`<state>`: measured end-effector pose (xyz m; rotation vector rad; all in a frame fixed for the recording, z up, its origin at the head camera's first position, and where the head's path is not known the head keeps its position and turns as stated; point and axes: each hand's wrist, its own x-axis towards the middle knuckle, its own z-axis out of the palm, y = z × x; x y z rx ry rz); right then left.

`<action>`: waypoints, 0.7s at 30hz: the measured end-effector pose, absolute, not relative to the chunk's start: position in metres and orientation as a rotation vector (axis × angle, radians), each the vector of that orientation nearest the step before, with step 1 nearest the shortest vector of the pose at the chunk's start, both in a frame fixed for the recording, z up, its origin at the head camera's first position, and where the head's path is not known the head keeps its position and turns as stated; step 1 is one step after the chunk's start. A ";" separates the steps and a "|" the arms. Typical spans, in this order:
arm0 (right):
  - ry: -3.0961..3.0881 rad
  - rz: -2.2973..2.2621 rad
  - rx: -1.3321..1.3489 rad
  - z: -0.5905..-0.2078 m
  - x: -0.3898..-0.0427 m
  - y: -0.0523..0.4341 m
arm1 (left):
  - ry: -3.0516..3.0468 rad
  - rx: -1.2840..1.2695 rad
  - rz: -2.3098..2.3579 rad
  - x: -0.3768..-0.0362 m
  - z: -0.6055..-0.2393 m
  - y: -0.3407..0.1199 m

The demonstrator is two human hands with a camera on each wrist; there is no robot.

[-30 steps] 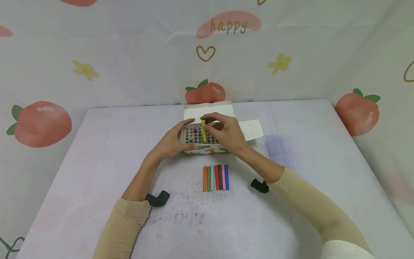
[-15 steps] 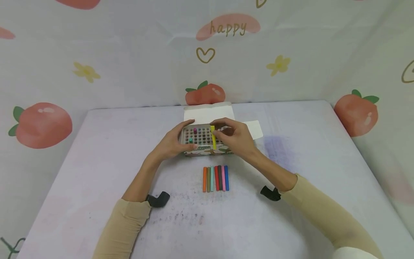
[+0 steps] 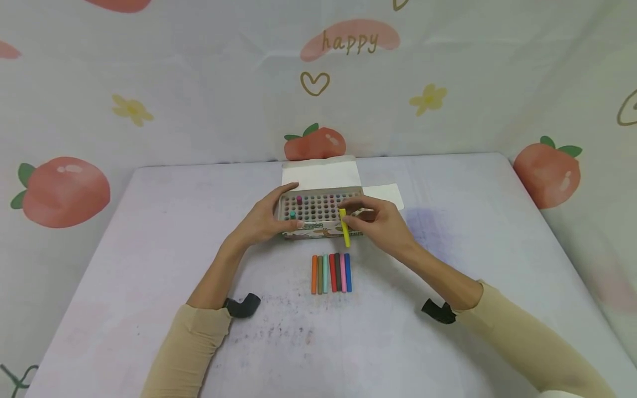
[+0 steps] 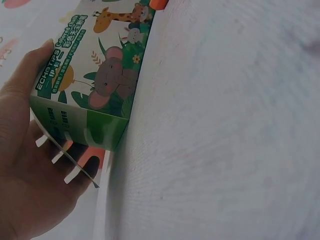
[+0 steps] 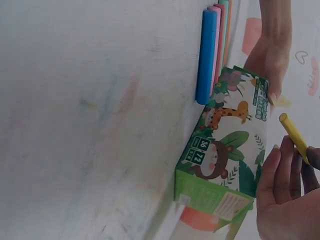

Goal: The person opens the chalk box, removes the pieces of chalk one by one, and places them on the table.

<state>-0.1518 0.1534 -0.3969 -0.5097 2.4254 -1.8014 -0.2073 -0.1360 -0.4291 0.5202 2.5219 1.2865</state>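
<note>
Between thumb and fingertips my right hand [image 3: 380, 221] pinches a yellow chalk stick [image 3: 345, 228], tilted in front of the box's right part. My left hand [image 3: 271, 218] grips the left end of the chalk box [image 3: 325, 228], thumb on the front, fingers behind. Round holes cover the inside of the open box; a purple chalk [image 3: 299, 199] and a teal chalk [image 3: 292, 215] stick up on its left. In the right wrist view the yellow chalk [image 5: 295, 136] is held close above the box's printed side [image 5: 227, 135].
In front of the box, several chalk sticks lie side by side, from an orange chalk [image 3: 314, 275] to a blue chalk [image 3: 348, 272]. The white lid [image 3: 320, 174] stands open behind the box, and a side flap [image 3: 390, 194] sticks out right. Purple smudges [image 3: 430, 235] mark the table.
My right hand has carried the yellow chalk from over the holes rightward and toward me, down past the box's front edge. The left hand and the row of chalks have stayed put.
</note>
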 end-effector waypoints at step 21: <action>2.323 -1.659 -0.422 -0.417 -0.132 0.175 | 2.523 0.519 1.282 -0.207 -0.430 -0.135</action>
